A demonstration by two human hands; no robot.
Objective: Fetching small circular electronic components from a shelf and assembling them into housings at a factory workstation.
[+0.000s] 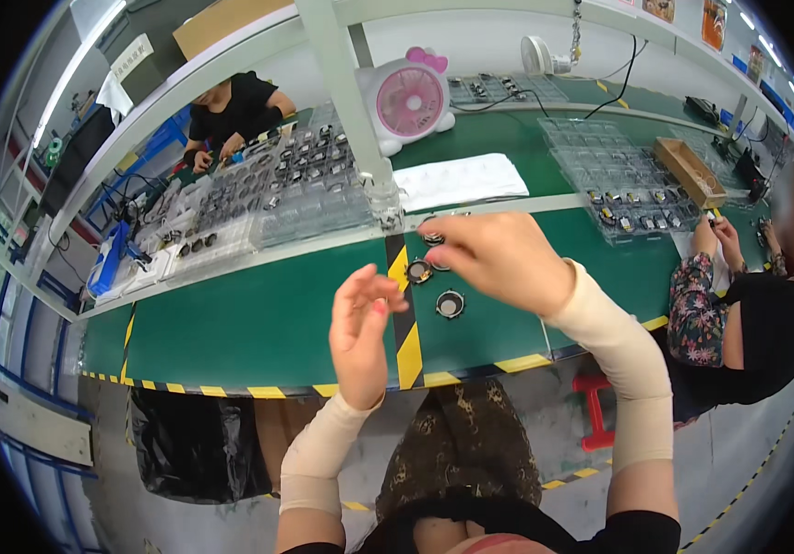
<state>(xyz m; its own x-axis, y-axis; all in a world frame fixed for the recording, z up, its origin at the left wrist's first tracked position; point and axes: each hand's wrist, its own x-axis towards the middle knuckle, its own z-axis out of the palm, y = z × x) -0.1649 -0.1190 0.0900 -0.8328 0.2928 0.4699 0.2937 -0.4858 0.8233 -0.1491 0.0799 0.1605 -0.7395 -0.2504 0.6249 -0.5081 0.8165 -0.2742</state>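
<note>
My right hand (pixel 508 263) reaches over the green bench, thumb and forefinger closed on a small round dark part (pixel 432 239) that looks like a watch case. Fingers partly cover it. Just below lies another ring-shaped watch case (pixel 418 271) on the striped tape, with one more partly hidden under my right hand. Nearer to me a separate round watch case (pixel 451 304) with a grey centre rests on the bench. My left hand (pixel 363 337) hovers to the left of these parts, fingers loosely bent and apart, holding nothing.
Behind a white frame rail stand clear trays of parts (pixel 309 166), a pink-and-white fan (pixel 409 100) and a white sheet (pixel 462 180). Co-workers sit at far left and at right, near a wooden box (pixel 690 173). A red stool (pixel 593 411) stands below the bench.
</note>
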